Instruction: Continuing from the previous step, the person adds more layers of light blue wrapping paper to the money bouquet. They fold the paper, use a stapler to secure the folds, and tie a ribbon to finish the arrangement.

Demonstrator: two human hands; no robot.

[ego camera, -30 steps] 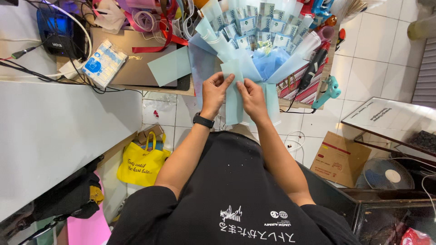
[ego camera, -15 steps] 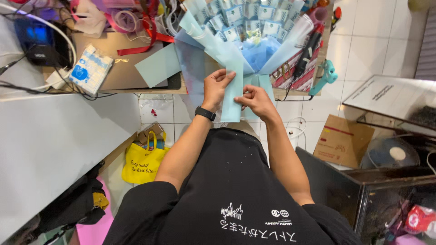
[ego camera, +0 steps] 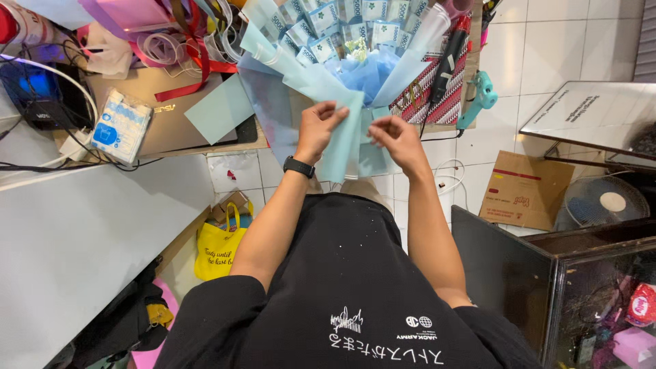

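Pale blue wrapping paper (ego camera: 342, 140), pinched by left hand (ego camera: 320, 130) fingers. Pinched too by right hand (ego camera: 395, 139), at 3 o'clock. Banknote bouquet (ego camera: 348, 27) at 12 o'clock.

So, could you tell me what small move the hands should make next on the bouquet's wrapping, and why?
Probably press the light blue paper tighter around the stem. The left hand pinches the sheet's upper edge and the right hand grips the fold beside it, but the sheet hangs loose below the banknote bouquet, so it likely needs gathering in.
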